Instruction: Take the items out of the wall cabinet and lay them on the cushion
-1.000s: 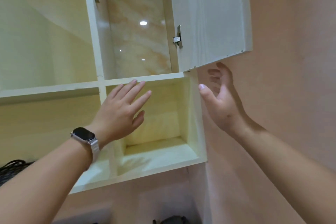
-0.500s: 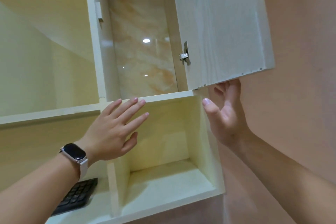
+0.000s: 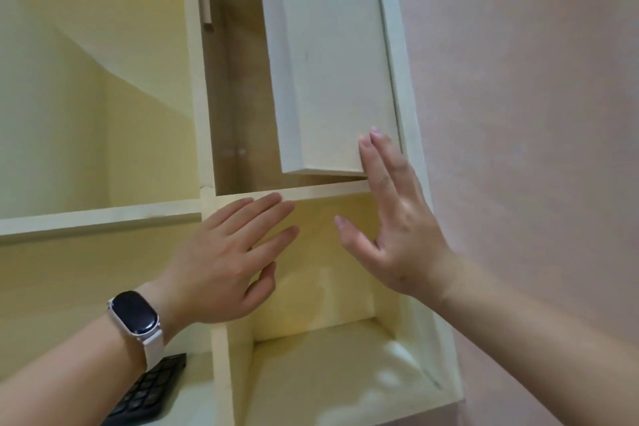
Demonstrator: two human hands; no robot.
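Note:
A pale wooden wall cabinet [image 3: 204, 114] fills the view. Its upper right door [image 3: 332, 73] hangs partly swung in over its compartment. My right hand [image 3: 397, 228] is flat, fingers apart, with its fingertips pressed on the door's lower right corner. My left hand [image 3: 228, 263], with a watch on the wrist, hovers open in front of the shelf divider, holding nothing. A black keyboard [image 3: 148, 394] lies in the lower left compartment, mostly hidden by my left forearm. The lower right compartment [image 3: 328, 367] holds nothing that I can see. No cushion is in view.
A pink wall [image 3: 536, 114] runs along the cabinet's right side. The big upper left compartment [image 3: 86, 114] shows only its yellowish back panel.
The door has swung from wide open towards the cabinet. My right hand moved from under the door's bottom edge onto its front face. The view has tilted upward and closer.

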